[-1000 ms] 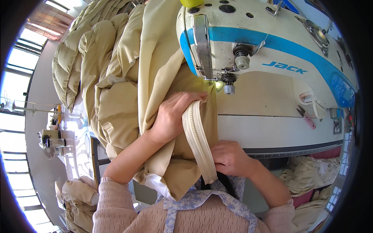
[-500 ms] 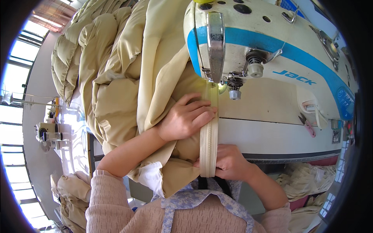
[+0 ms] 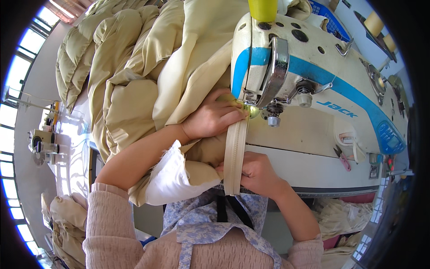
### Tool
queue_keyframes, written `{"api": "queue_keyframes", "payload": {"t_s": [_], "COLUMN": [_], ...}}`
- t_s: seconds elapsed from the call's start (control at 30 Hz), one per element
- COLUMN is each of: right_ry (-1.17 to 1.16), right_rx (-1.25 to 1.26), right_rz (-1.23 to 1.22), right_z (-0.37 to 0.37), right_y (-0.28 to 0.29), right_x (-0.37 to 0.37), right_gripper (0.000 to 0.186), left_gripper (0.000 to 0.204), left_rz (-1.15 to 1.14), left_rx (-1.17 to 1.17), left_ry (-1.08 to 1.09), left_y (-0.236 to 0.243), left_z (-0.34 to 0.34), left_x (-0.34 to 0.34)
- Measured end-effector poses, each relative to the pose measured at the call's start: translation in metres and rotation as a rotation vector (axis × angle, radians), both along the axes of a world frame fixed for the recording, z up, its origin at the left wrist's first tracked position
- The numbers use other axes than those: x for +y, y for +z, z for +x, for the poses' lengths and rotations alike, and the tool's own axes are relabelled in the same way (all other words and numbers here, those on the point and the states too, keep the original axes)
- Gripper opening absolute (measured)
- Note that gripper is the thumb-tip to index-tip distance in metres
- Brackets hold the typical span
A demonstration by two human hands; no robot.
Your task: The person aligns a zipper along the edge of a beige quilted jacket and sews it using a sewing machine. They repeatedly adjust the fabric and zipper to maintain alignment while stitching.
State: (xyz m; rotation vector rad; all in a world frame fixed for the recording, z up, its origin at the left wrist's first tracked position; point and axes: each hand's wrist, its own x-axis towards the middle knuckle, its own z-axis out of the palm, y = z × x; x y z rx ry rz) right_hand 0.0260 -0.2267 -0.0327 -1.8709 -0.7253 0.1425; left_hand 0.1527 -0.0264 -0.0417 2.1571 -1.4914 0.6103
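Sewing workshop: sewing machine (image 3: 329, 74), heaped quilted fabric (image 3: 130, 105)

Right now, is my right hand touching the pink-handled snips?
Apart. The head view shows it: bare white tabletop lies between the right hand, at the zipper tape, and the pink-handled snips farther right.

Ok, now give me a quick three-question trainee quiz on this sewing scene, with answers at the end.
1. True or false: the left hand is nearer the needle area of the sewing machine than the right hand.
2. Where are the pink-handled snips relative to the zipper tape? A) left of it B) right of it C) under it
3. Fill in: the curved stripe on the machine is ____.

Key: 1 true; 2 B; 3 blue.
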Motion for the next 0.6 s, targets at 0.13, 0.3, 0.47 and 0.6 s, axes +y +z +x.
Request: {"api": "queue_keyframes", "payload": {"t_s": [0.13, 0.3, 0.47, 0.6], "right_ry": [-0.088, -0.519, -0.057, 0.519], "right_rx": [0.06, -0.147, -0.323, 0.192], "right_rz": [0.039, -0.047, -0.306, -0.526], "right_z": [0.002, -0.031, -0.03, -0.02], "right_y": [0.003, 0.038, 0.067, 0.093], "right_x": [0.0, -0.014, 0.01, 0.064], "right_gripper": [0.023, 0.035, 0.058, 0.067], "left_gripper": [0.026, 0.025, 0.067, 0.067], "left_rz": [-0.015, -0.048, 0.441, 1.089], "left_rx": [0.05, 0.377, 0.45, 0.623], "left_ry": [-0.073, 0.181, 0.806, 0.83], "left_y": [0.005, 0.028, 0.086, 0.109], "left_z": [0.008, -0.008, -0.006, -0.006], "left_x": [0.0, 0.043, 0.088, 0.098]}}
